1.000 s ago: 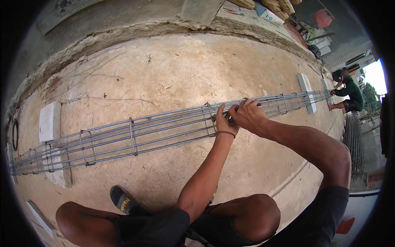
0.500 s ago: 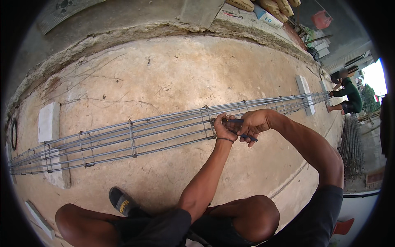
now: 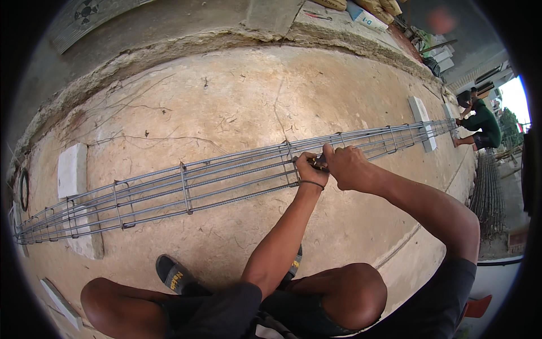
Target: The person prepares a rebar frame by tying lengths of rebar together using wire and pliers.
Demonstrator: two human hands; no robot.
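Observation:
A long steel rebar cage point(image 3: 186, 189) with rectangular stirrups runs across the view, resting on pale blocks point(image 3: 71, 169). My left hand point(image 3: 310, 172) is closed around a dark pair of pliers point(image 3: 319, 163) beside a stirrup just right of the middle. My right hand point(image 3: 348, 166) is closed on the same pliers, its forearm reaching in from the lower right. The pliers' jaws and whatever they grip are hidden by my fingers and the bars.
A co-worker point(image 3: 483, 124) in dark green squats at the cage's right end, by another block point(image 3: 420, 113). Bundled bars point(image 3: 488, 186) lie at the right. Sacks point(image 3: 372, 11) rest on a ledge behind. A black coil point(image 3: 23, 189) and a narrow slab point(image 3: 61, 302) are at the left.
A half-second ago the pliers' handles showed apart with my right fingers loosely spread; now that hand has closed over them, its back turned up. My left hand stays by the same stirrup.

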